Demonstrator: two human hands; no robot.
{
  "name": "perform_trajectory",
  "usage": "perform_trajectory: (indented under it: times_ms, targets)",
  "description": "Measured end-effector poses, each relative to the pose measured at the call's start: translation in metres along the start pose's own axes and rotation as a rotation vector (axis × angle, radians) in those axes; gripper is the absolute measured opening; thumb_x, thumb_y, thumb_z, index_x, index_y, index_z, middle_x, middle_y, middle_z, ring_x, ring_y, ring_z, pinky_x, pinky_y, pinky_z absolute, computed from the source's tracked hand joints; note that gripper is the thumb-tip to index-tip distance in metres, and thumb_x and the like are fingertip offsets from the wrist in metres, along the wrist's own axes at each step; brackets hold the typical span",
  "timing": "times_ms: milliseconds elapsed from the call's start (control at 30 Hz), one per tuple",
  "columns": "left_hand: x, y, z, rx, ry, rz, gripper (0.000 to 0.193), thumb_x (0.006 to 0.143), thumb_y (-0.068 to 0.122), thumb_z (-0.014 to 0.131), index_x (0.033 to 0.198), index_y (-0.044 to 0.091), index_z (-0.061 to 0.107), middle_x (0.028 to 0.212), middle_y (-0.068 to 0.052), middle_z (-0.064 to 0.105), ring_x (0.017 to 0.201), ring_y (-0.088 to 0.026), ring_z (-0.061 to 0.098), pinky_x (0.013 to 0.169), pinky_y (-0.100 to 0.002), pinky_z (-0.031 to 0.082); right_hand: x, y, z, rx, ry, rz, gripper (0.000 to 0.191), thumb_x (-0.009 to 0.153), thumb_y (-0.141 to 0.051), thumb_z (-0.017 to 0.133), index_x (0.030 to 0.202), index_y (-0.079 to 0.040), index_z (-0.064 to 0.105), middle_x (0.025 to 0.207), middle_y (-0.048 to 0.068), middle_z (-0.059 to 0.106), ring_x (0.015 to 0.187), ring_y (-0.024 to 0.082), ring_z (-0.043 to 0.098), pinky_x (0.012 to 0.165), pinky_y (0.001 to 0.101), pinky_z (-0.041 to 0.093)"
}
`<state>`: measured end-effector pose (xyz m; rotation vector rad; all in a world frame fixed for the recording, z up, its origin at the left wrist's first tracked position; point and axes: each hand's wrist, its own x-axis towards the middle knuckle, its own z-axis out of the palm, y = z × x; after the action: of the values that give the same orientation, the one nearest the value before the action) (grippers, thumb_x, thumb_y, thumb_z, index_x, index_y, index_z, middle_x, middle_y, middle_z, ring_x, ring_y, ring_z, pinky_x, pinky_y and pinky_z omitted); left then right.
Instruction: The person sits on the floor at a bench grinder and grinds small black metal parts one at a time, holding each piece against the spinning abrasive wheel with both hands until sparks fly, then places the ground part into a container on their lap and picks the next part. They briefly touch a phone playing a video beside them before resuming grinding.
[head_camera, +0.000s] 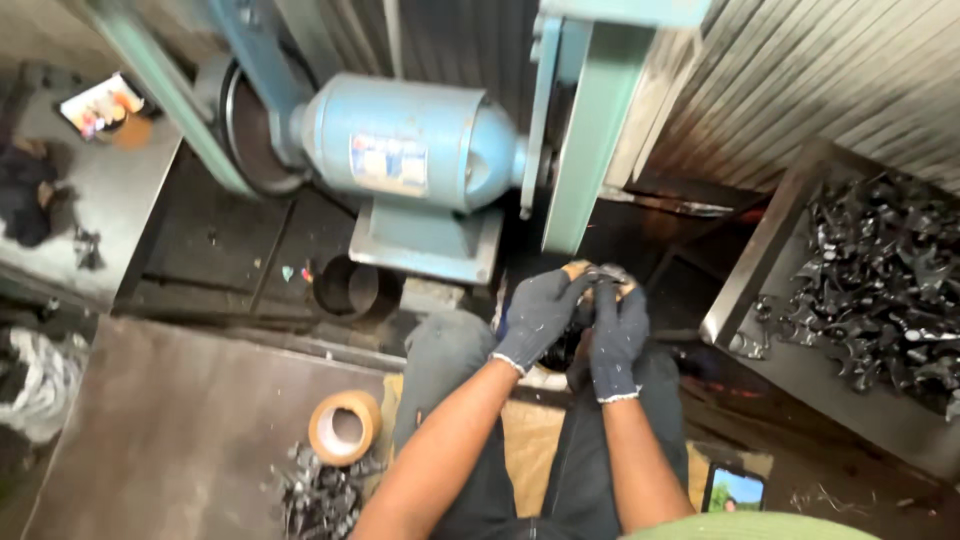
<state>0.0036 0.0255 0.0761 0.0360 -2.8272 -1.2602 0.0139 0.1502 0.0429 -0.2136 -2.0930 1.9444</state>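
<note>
From the head camera: my gloved left hand (537, 318) and gloved right hand (616, 335) meet just below the pale green belt guard (590, 130) of a blue bench grinder motor (410, 155). Both grips are closed tight around one small dark metal part (600, 274), held between the fingertips right at the foot of the guard; only its top edge shows above the gloves. My knees, in dark trousers, sit under the hands.

To my right, a slanted metal tray (760, 260) is heaped with dark metal parts (880, 280) of a similar shine, well apart from my hands. To my left, a roll of brown tape (345, 427) stands on a flat metal table (170, 430), just beside a smaller pile of metal pieces (320, 495). A dark pipe opening (352, 288) lies under the motor's base. A phone with a lit screen (735, 490) rests on the floor near my right elbow. Bundled white cloth (40, 380) lies at the far left edge.
</note>
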Motion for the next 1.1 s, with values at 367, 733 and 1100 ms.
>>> perform_trajectory:
  times_ms: [367,733,1100]
  targets:
    - [-0.009,-0.024,-0.021,-0.379,0.001,-0.066,0.030,0.097,0.028,0.067,0.112,0.004,0.077,0.091,-0.013,0.076,0.080,-0.020,0.070,0.072,-0.036,0.054,-0.013,-0.017,-0.007,0.080,-0.298,0.388,0.022,0.096,-0.020,0.063,0.107,-0.004,0.073,0.086,0.001,0.071,0.075,0.007,0.059,0.065,0.0267,0.049]
    - [0.003,-0.030,0.007,-0.384,0.136,-0.503,0.037,0.095,0.032,0.067,0.082,-0.003,0.071,0.068,-0.016,0.069,0.062,-0.021,0.063,0.061,-0.041,0.050,0.038,0.010,0.017,-0.151,-0.436,0.279,0.022,0.095,-0.020,0.062,0.099,0.000,0.071,0.081,0.005,0.070,0.075,0.012,0.062,0.071,0.0306,0.050]
    - [0.008,-0.042,0.022,-0.220,0.061,0.081,0.036,0.078,0.033,0.072,0.102,0.006,0.074,0.098,-0.016,0.075,0.091,-0.035,0.073,0.080,-0.042,0.056,0.015,0.023,-0.004,-0.131,-0.292,0.317,0.032,0.105,-0.024,0.050,0.117,-0.004,0.070,0.105,0.007,0.075,0.097,0.014,0.068,0.086,0.0286,0.051]
